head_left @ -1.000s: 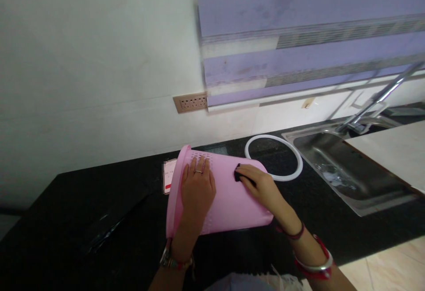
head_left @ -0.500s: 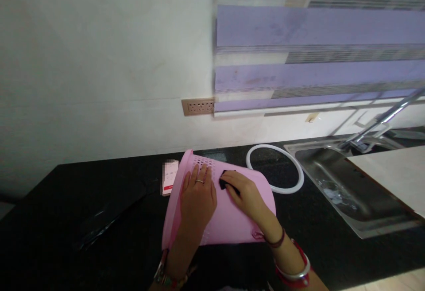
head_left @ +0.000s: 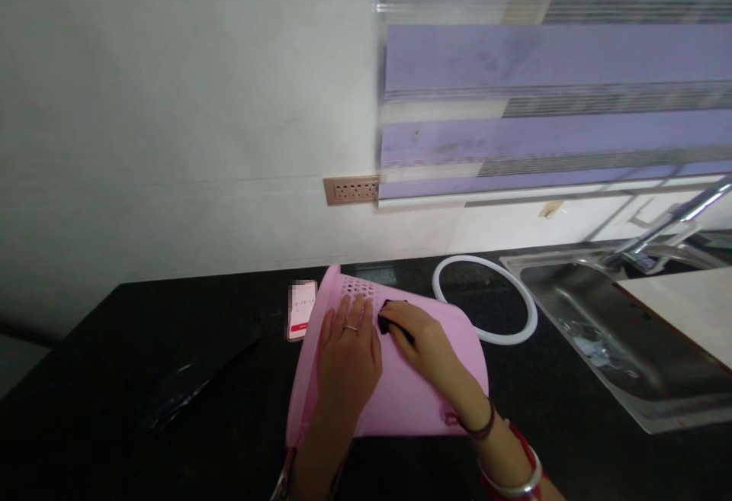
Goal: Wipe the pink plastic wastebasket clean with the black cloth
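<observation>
A pink plastic basket [head_left: 423, 402] lies on its side on the dark counter, its rim to the left and a band of small holes near that rim. My left hand [head_left: 348, 356] rests flat on the basket's side, fingers stretched out over the holes. Just right of it, my right hand [head_left: 420, 337] has its fingers closed over a black cloth [head_left: 388, 324], pressed against the pink surface. Most of the cloth is hidden under the fingers. The inside of the basket cannot be seen.
Behind the basket to the right lies a white ring [head_left: 531, 310]. A phone [head_left: 303, 306] is left of the rim, and a black plastic bag [head_left: 188, 383] farther left. At the right is a steel sink [head_left: 606, 348] with a pale board [head_left: 686, 299] across it and a faucet [head_left: 680, 215].
The whole view has shifted slightly, so everything appears a little farther right and lower. My right hand with the cloth has moved slightly left across the basket, closer to my left hand.
</observation>
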Available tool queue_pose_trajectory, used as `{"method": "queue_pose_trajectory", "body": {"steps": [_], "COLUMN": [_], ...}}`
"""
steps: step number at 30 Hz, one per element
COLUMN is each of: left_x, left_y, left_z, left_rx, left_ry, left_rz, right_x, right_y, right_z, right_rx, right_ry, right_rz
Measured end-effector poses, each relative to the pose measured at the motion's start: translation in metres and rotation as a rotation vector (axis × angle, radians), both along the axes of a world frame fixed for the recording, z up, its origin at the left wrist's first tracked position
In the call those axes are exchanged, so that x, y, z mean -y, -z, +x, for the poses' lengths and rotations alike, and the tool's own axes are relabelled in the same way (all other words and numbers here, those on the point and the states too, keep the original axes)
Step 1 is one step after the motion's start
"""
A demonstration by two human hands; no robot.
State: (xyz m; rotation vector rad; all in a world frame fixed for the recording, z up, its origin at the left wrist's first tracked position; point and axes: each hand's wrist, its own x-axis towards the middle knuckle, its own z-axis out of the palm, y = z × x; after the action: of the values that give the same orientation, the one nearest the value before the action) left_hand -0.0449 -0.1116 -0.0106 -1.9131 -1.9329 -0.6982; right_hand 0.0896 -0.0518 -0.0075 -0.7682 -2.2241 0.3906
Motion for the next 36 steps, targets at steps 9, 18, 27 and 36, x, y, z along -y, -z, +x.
{"method": "queue_pose_trajectory", "body": {"steps": [9,18,27,36], "left_x": [0.005,0.008,-0.003,0.014], "left_y": [0.0,0.001,0.005,0.006], "left_z": [-0.003,-0.009,-0.01,-0.008], "left_rx": [-0.009,-0.078,-0.082,-0.031], "left_ry": [0.036,0.014,0.026,0.014], "left_rz": [0.073,0.136,0.052,0.066], "right_x": [0.005,0.01,0.002,0.02], "right_y": [0.01,0.007,0.001,0.009], "right_z": [0.04,0.013,0.015,0.027], "right_rx": [0.048,0.022,0.063,0.045], "right_ry": [0.147,0.032,0.084,0.047], "right_rz": [0.025,0.063,0.06,0.094]}}
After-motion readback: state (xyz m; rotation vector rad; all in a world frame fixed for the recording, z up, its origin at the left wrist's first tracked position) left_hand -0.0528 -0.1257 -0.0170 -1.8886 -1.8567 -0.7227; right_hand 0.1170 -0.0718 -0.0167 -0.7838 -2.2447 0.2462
